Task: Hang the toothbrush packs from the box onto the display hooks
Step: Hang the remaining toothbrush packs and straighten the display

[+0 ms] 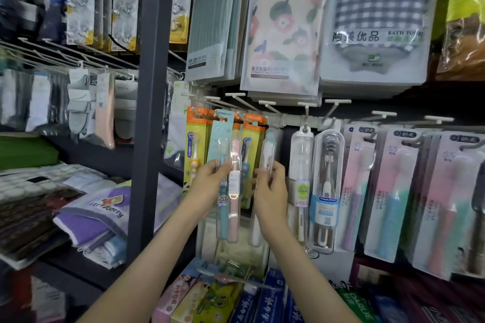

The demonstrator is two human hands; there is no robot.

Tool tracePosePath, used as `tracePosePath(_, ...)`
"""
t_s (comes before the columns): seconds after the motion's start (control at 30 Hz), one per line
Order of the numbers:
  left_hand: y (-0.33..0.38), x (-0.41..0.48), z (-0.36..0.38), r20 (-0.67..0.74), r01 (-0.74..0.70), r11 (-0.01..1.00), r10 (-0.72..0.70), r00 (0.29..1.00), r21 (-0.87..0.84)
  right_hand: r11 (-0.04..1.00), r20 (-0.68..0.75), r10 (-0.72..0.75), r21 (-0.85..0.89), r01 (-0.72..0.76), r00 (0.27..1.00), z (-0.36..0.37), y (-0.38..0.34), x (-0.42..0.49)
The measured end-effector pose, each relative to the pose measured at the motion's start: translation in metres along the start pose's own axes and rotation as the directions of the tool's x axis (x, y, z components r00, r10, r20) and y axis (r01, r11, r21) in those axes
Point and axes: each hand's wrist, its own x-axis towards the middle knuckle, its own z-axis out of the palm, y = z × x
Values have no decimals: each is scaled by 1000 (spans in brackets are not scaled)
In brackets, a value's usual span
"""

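My left hand [207, 186] grips a light-blue toothbrush pack [221, 144] by its middle, with a clear pack holding a pink brush [234, 191] beside it. The blue pack's top reaches up to the display hooks [236, 105], in front of orange-topped packs [195, 144] hanging there. My right hand [270, 189] pinches a clear pack with a white brush [267, 155] by its edge, just to the right. Both packs stand upright, close together. Whether the blue pack's hole sits on a hook, I cannot tell. No box shows.
Clear-cased brushes [326, 186] and pink-and-teal packs [385, 191] hang on hooks to the right. Towel packs [283, 34] hang above. A dark upright post [149, 113] stands at the left. Toothpaste boxes [217, 296] lie below my arms. Folded cloths [97, 212] fill the left shelf.
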Motion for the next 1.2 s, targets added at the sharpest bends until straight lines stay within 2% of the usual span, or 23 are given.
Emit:
tracePosePath(0.1, -2, -2, -5, 4, 14, 1000, -14, 1000, -9, 999, 23, 49, 11, -49, 999, -2, 4, -2)
tracePosePath(0.3, -12, -18, -8, 26, 57, 998, -58, 998, 34, 985, 180, 145, 65, -159, 973, -5, 11, -18)
tracePosePath(0.47, -24, -30, -15, 48, 44, 999, -45, 998, 24, 972, 250, 200, 68, -223, 947, -6, 16, -25)
tracePosePath(0.67, -27, -39, -16, 134, 15, 996, -26, 991, 84, 989, 175, 123, -106, -105, 977, -5, 22, -32)
tracePosePath(0.83, -25, -42, -18, 93, 8, 998, -14, 996, 66, 977, 281, 108, -210, -48, 954, -7, 22, -35)
tracePosePath(0.97, -24, -43, -19, 66, 17, 1000, -19, 998, 26, 978, 359, 88, -209, -12, 929, -8, 17, -33)
tracePosePath(1.07, -19, -45, -18, 85, 9, 1000, -9, 996, -3, 975, 309, 45, -220, 26, 950, -7, 12, -33)
tracePosePath(1.2, -12, -42, -14, 62, -9, 999, 11, 998, -38, 927, 151, -107, -341, 153, 983, -2, 7, -32)
